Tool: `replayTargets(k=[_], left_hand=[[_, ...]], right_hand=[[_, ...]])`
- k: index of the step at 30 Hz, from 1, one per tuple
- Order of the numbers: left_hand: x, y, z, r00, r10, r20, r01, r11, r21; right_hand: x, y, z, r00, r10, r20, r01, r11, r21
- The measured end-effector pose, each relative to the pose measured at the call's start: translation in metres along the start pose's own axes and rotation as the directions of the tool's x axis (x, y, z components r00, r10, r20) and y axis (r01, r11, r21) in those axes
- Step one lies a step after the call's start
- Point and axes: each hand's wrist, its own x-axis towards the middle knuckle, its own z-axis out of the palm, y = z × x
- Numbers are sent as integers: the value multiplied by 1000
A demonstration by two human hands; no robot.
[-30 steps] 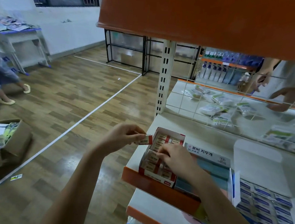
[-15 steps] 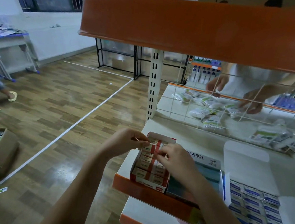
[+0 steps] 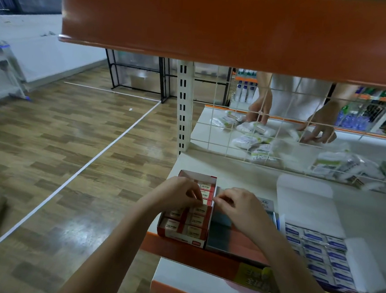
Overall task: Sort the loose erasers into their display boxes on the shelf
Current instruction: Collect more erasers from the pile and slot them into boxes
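A red-and-white display box [image 3: 181, 234] stands at the left end of the white shelf [image 3: 238, 173], packed with rows of red-and-white erasers [image 3: 196, 221]. My left hand [image 3: 175, 194] hovers over the box's middle and its curled fingertips pinch one eraser down among the rows; the fingers mostly hide that eraser. My right hand [image 3: 240, 209] meets it from the right, its curled fingertips pinching the box's right wall. The rear part of the box holds a shorter stack of erasers [image 3: 207, 188].
A dark teal box [image 3: 224, 232] sits right of the red one, then an open box of blue erasers [image 3: 317, 251] with its white lid [image 3: 307, 201] raised. Behind the wire grid [image 3: 280, 139], another person's hands [image 3: 259, 110] handle white packets [image 3: 248, 141]. An orange shelf [image 3: 219, 28] hangs overhead.
My left hand has carried the eraser from beside the box down into it. My right hand has shifted from inside the box to its right wall. The camera has tilted closer.
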Motion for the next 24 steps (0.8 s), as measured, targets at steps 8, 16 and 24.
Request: replayTargets(k=[8,16,24], left_hand=[[2,6,2,1000,6,-18,-2,980,199],[61,94,-1,951,260,-169,-187,916,356],[131,229,64,876,472,103,-463,759,458]], right_hand=[[4,1,-6,998,-58,21,59,996,-62],[3,49,-73,996,-8,-94,-28,926,-375],[-81,144,-157,901,404,-156,-431,804,-409]])
